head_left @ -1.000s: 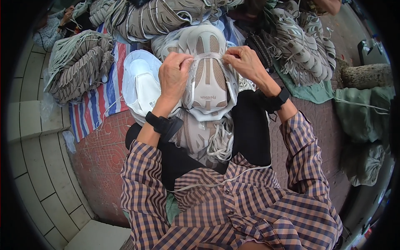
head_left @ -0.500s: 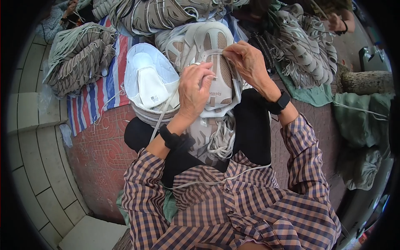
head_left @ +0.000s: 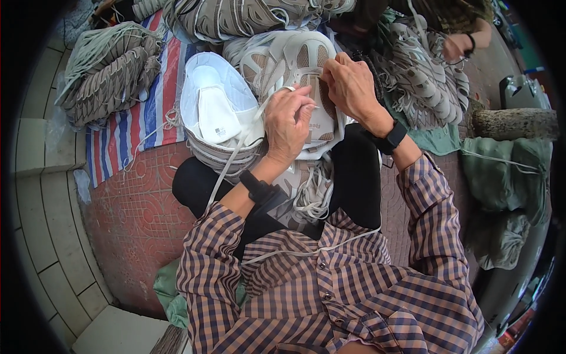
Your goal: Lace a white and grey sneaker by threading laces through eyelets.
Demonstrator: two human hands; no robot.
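Note:
A beige and white shoe upper [head_left: 305,56] with brown mesh panels rests over my lap, on top of other uppers. My left hand [head_left: 289,121] is closed on a flat white shoelace [head_left: 234,152], which trails down towards my left forearm. A thin pale tip sticks out past its fingers. Over the upper's right side, my right hand [head_left: 354,91] pinches the lace strip that crosses the upper; its fingertips partly hide the hold. To the left of my left hand stands a stack of uppers, the top one showing its white lining [head_left: 218,115].
Bundles of laced uppers lie at the far left [head_left: 112,82] and far right [head_left: 421,71]. A striped sheet [head_left: 131,144] covers part of the red paving [head_left: 138,218]. Another person's hand [head_left: 458,46] is at the upper right. Green sacks [head_left: 504,174] and a log [head_left: 513,123] sit at right.
My left hand has shifted slightly right, with the lace showing above its fingers. The right hand keeps its pinch at the upper. The other person's hand has moved a little left.

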